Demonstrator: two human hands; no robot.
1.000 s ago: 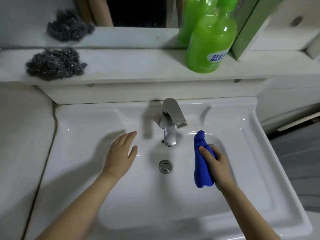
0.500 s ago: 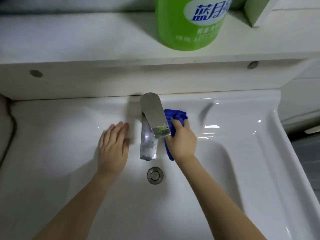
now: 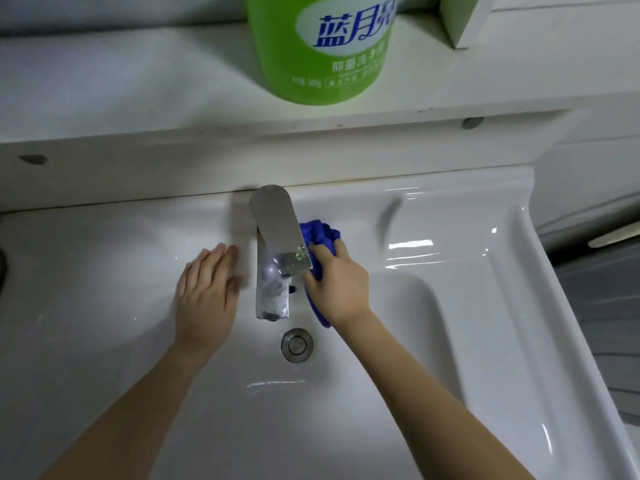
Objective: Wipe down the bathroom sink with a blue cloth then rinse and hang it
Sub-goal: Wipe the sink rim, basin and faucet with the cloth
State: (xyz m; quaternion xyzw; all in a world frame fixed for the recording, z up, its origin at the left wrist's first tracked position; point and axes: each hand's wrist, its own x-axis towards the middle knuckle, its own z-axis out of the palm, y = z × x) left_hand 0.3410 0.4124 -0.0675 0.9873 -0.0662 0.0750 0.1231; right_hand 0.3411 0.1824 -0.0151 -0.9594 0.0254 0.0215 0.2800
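Note:
A bunched blue cloth point(image 3: 320, 233) is pressed against the right side of the steel faucet point(image 3: 275, 251) at the back of the white sink point(image 3: 485, 271). My right hand point(image 3: 337, 282) grips the cloth, most of which is hidden under the palm. My left hand point(image 3: 207, 292) lies flat on the sink's left ledge, fingers together, holding nothing. The round metal drain point(image 3: 296, 344) sits in the basin just below the faucet spout.
A large green soap bottle point(image 3: 322, 46) stands on the white shelf point(image 3: 138, 84) directly above the faucet. A green-and-white box point(image 3: 464, 19) is at the shelf's right. The sink's right rim borders a grey floor point(image 3: 606, 306).
My right hand carried the cloth up from the basin to the faucet's right side. My left hand slid toward the faucet. The view moved closer and lower.

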